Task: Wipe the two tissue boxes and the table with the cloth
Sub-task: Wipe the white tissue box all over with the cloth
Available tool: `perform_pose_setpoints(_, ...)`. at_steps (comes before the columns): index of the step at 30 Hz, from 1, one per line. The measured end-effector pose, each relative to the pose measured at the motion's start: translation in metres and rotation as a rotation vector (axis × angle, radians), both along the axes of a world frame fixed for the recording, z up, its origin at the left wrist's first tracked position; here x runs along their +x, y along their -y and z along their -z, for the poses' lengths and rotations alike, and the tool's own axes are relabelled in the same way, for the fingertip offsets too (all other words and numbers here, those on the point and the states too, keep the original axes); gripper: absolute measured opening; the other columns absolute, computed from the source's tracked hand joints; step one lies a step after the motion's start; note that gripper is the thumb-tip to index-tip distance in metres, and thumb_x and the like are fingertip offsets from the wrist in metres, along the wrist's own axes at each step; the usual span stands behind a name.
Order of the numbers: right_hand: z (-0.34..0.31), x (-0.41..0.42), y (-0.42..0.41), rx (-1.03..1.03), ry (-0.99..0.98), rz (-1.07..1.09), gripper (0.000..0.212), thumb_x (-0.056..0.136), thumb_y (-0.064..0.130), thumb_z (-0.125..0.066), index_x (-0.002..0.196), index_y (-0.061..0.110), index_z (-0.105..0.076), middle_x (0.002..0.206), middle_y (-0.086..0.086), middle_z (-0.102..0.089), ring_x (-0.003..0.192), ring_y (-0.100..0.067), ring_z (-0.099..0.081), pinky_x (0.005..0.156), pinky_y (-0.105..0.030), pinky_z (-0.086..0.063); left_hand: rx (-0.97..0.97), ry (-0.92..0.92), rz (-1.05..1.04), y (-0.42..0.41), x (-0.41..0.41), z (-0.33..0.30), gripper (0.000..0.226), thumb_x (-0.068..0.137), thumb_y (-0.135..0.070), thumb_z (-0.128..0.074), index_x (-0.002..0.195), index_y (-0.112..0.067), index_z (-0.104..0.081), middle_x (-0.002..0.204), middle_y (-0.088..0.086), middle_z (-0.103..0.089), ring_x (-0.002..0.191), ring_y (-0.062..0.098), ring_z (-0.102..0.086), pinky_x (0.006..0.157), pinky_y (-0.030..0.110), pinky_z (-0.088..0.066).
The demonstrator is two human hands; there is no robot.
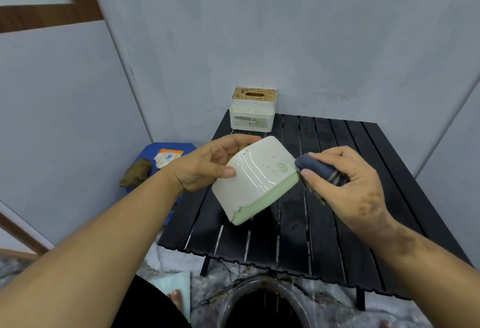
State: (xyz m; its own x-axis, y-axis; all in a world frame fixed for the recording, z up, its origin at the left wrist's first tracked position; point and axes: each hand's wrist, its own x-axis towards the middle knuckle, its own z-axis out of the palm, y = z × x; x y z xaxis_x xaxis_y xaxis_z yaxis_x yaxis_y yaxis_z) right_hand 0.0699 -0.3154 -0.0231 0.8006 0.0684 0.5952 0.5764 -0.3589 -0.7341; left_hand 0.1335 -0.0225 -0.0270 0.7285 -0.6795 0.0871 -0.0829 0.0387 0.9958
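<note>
Over at nine o'clock, a blue stool (148, 153) carries a brown rag (136, 175) and a packet (168, 157). Left hand (205, 165) next, its grip curled round the green-and-white tissue box (257, 179), thumb on the glossy face, box tilted and lifted clear above the black slatted worktop (337, 211). At three o'clock of the box, the right hand (348, 179) pinches a bunched dark cloth (317, 169), pressed against the box's right edge. At twelve o'clock, a wooden-lidded tissue box (252, 112) stands on the worktop's far corner.

White-and-green tissue box (255, 178), navy cloth (318, 170), black slatted table (324, 224).
</note>
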Motion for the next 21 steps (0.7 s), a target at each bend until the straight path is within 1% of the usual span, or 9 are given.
perform_pose_setpoints(2,0.003,-0.004,-0.006,0.023,0.004,-0.008,0.031,0.077,0.013,-0.080,0.107,0.016,-0.073,0.099,0.003,-0.061,0.089,-0.017,-0.064,0.075,-0.037,-0.057,0.008,0.022,-0.032,0.004,-0.001,-0.002,0.085,0.078,-0.018,-0.080,0.152,-0.011,-0.040,0.142,0.012,-0.055,0.128,0.031,-0.056,0.106,0.050,-0.049)
perform_pose_setpoints(5,0.006,-0.019,-0.024,-0.032,0.097,-0.026,0.033,0.075,0.012,-0.082,0.107,0.010,-0.073,0.102,-0.001,-0.060,0.096,-0.018,-0.062,0.083,-0.031,-0.054,-0.029,0.014,-0.078,0.007,-0.003,-0.002,0.092,0.072,-0.036,-0.091,0.148,-0.012,-0.047,0.140,0.012,-0.060,0.124,0.030,-0.061,0.100,0.044,-0.055)
perform_pose_setpoints(7,0.006,-0.026,-0.034,-0.147,0.188,-0.057,0.035,0.074,0.014,-0.084,0.107,0.009,-0.073,0.103,-0.002,-0.059,0.099,-0.020,-0.061,0.087,-0.031,-0.051,-0.051,-0.004,-0.090,0.006,-0.003,-0.001,0.090,0.072,-0.037,-0.091,0.147,-0.012,-0.049,0.140,0.012,-0.062,0.124,0.030,-0.062,0.100,0.044,-0.055)
perform_pose_setpoints(9,0.004,-0.021,-0.032,-0.186,0.221,-0.075,0.034,0.074,0.015,-0.084,0.106,0.010,-0.074,0.102,-0.002,-0.059,0.098,-0.019,-0.061,0.087,-0.032,-0.051,-0.071,-0.022,-0.086,0.005,-0.002,-0.001,0.089,0.072,-0.036,-0.091,0.147,-0.012,-0.050,0.140,0.013,-0.061,0.125,0.031,-0.061,0.101,0.045,-0.055)
perform_pose_setpoints(13,0.000,0.003,-0.010,-0.020,0.018,0.070,0.031,0.076,0.017,-0.081,0.106,0.015,-0.074,0.098,0.003,-0.060,0.090,-0.013,-0.063,0.075,-0.039,-0.057,-0.102,-0.037,-0.092,0.007,-0.002,0.000,0.079,0.072,-0.034,-0.092,0.142,-0.020,-0.059,0.138,0.010,-0.064,0.124,0.029,-0.062,0.099,0.041,-0.056)
perform_pose_setpoints(14,0.000,0.002,-0.010,-0.018,0.020,0.082,0.031,0.076,0.017,-0.081,0.106,0.014,-0.074,0.098,0.003,-0.060,0.090,-0.013,-0.063,0.076,-0.038,-0.057,-0.106,-0.037,-0.099,0.009,-0.002,0.000,0.078,0.072,-0.034,-0.092,0.141,-0.020,-0.060,0.137,0.010,-0.064,0.124,0.029,-0.063,0.098,0.041,-0.057)
perform_pose_setpoints(16,0.003,-0.009,-0.021,-0.070,0.128,0.032,0.032,0.075,0.012,-0.082,0.106,0.010,-0.074,0.100,-0.002,-0.061,0.094,-0.013,-0.062,0.083,-0.031,-0.055,-0.117,-0.036,-0.108,0.012,-0.002,0.001,0.081,0.071,-0.034,-0.092,0.142,-0.018,-0.057,0.137,0.010,-0.064,0.123,0.029,-0.063,0.096,0.040,-0.057)
perform_pose_setpoints(19,0.010,-0.031,-0.045,-0.263,0.334,-0.086,0.031,0.074,0.008,-0.083,0.103,0.004,-0.075,0.099,-0.007,-0.060,0.097,-0.017,-0.058,0.086,-0.024,-0.048,-0.128,-0.042,-0.096,0.012,-0.001,0.002,0.085,0.072,-0.033,-0.092,0.145,-0.013,-0.053,0.138,0.011,-0.064,0.124,0.029,-0.062,0.098,0.040,-0.055)
perform_pose_setpoints(21,0.010,-0.029,-0.043,-0.310,0.365,-0.100,0.031,0.074,0.007,-0.083,0.103,0.003,-0.074,0.098,-0.009,-0.060,0.096,-0.016,-0.057,0.085,-0.023,-0.047,-0.138,-0.053,-0.095,0.011,0.000,0.003,0.085,0.072,-0.033,-0.092,0.144,-0.012,-0.053,0.137,0.012,-0.064,0.124,0.029,-0.062,0.098,0.041,-0.056)
